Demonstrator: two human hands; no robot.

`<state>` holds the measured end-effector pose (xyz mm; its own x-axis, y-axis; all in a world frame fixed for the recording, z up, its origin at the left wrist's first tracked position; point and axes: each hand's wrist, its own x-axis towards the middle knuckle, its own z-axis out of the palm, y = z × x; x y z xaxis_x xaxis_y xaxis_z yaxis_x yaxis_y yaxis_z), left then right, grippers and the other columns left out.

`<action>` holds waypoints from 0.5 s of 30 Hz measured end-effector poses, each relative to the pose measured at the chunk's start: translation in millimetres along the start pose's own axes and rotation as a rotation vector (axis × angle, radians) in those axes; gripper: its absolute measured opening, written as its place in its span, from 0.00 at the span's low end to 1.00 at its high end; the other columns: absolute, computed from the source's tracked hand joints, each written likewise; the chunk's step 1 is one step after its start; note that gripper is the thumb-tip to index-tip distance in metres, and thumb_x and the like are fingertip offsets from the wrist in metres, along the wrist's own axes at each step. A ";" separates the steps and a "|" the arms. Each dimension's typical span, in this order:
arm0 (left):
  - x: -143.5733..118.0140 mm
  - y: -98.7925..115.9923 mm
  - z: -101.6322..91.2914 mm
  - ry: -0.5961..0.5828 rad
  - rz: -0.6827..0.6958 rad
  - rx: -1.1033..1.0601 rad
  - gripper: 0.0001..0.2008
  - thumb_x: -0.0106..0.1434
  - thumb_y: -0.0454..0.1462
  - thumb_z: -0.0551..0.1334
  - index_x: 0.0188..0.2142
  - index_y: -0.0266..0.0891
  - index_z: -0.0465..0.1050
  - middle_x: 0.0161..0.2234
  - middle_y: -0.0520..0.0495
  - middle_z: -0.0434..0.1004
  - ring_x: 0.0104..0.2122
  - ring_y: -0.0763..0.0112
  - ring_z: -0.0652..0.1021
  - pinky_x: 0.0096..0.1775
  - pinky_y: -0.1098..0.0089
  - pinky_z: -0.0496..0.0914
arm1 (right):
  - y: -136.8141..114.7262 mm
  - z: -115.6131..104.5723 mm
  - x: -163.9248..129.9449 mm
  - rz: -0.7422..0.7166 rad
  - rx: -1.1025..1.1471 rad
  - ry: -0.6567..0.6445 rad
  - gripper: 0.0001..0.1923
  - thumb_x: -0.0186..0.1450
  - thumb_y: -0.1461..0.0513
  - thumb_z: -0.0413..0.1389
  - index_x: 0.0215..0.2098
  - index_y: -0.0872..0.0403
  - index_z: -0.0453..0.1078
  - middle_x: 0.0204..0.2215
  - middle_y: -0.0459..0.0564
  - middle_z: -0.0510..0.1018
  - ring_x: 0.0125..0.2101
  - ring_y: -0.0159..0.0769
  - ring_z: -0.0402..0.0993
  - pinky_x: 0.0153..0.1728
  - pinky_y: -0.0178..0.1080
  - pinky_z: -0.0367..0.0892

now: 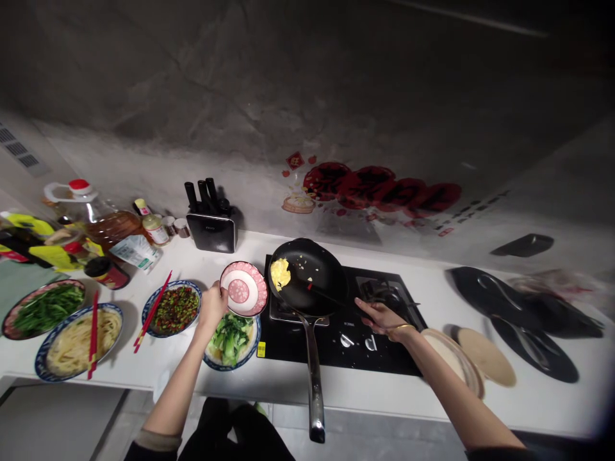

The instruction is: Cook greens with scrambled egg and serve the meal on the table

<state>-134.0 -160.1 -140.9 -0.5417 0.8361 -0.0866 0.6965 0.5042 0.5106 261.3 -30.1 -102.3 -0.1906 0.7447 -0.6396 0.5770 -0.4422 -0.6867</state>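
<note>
Presently the left hand grips the pink bowl (tilted), just left of the frying pan; right hand pinches a spatula pointing toward the egg.

White counter, black hob, four plates, knife block

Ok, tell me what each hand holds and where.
Left hand grips the pink bowl by its rim; right hand holds the black spatula by its handle end.
</note>
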 end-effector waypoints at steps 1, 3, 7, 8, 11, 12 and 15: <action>-0.5 0.8 -0.8 -0.004 0.001 -0.004 0.12 0.62 0.33 0.48 0.37 0.35 0.69 0.20 0.43 0.76 0.21 0.66 0.78 0.28 0.74 0.65 | 4.4 1.3 -3.3 0.000 0.013 0.001 0.27 0.51 0.39 0.53 0.20 0.52 0.54 0.10 0.38 0.60 0.09 0.19 0.44 0.12 0.31 0.33; -1.2 2.0 -2.1 0.000 0.002 0.000 0.12 0.62 0.33 0.48 0.37 0.35 0.69 0.20 0.44 0.76 0.21 0.66 0.78 0.28 0.74 0.65 | 14.1 5.1 -9.4 0.005 0.035 0.011 0.28 0.50 0.38 0.53 0.19 0.52 0.52 0.09 0.38 0.60 0.09 0.18 0.42 0.12 0.31 0.32; -0.7 2.2 -3.0 0.038 0.016 0.032 0.12 0.61 0.33 0.50 0.38 0.34 0.70 0.21 0.42 0.76 0.24 0.64 0.79 0.29 0.73 0.66 | 32.0 16.9 -18.7 -0.002 0.089 -0.003 0.30 0.49 0.37 0.53 0.17 0.52 0.52 0.09 0.38 0.59 0.08 0.18 0.43 0.12 0.31 0.34; -0.3 2.2 -3.1 0.038 0.019 0.034 0.12 0.61 0.33 0.50 0.38 0.34 0.71 0.22 0.42 0.76 0.25 0.64 0.79 0.29 0.73 0.65 | 35.1 20.1 -20.7 -0.003 0.102 -0.010 0.30 0.49 0.36 0.53 0.16 0.52 0.52 0.09 0.38 0.59 0.08 0.18 0.43 0.12 0.31 0.34; 0.2 2.9 -4.2 0.054 0.029 0.062 0.12 0.61 0.33 0.50 0.37 0.34 0.71 0.24 0.40 0.77 0.27 0.63 0.79 0.29 0.73 0.65 | 40.5 27.9 -26.6 0.013 0.153 -0.003 0.31 0.47 0.36 0.53 0.15 0.52 0.51 0.09 0.38 0.58 0.08 0.18 0.44 0.12 0.31 0.34; 0.0 3.4 -5.0 0.064 0.033 0.071 0.11 0.61 0.33 0.50 0.37 0.34 0.71 0.25 0.39 0.77 0.28 0.62 0.79 0.30 0.73 0.65 | 41.4 29.9 -28.7 0.019 0.170 0.000 0.31 0.47 0.36 0.53 0.15 0.53 0.52 0.09 0.38 0.57 0.08 0.18 0.43 0.12 0.31 0.34; -1.4 5.5 -8.1 0.051 0.032 0.037 0.12 0.61 0.33 0.49 0.37 0.34 0.70 0.22 0.40 0.76 0.26 0.63 0.79 0.29 0.73 0.65 | 43.9 34.1 -34.5 0.026 0.211 -0.003 0.30 0.48 0.37 0.53 0.14 0.53 0.52 0.08 0.37 0.55 0.08 0.18 0.42 0.12 0.31 0.33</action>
<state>-133.3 -160.2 -131.0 -0.5418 0.8401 -0.0264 0.7303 0.4860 0.4800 266.2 -92.3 -122.1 -0.1809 0.7303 -0.6587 0.4022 -0.5563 -0.7272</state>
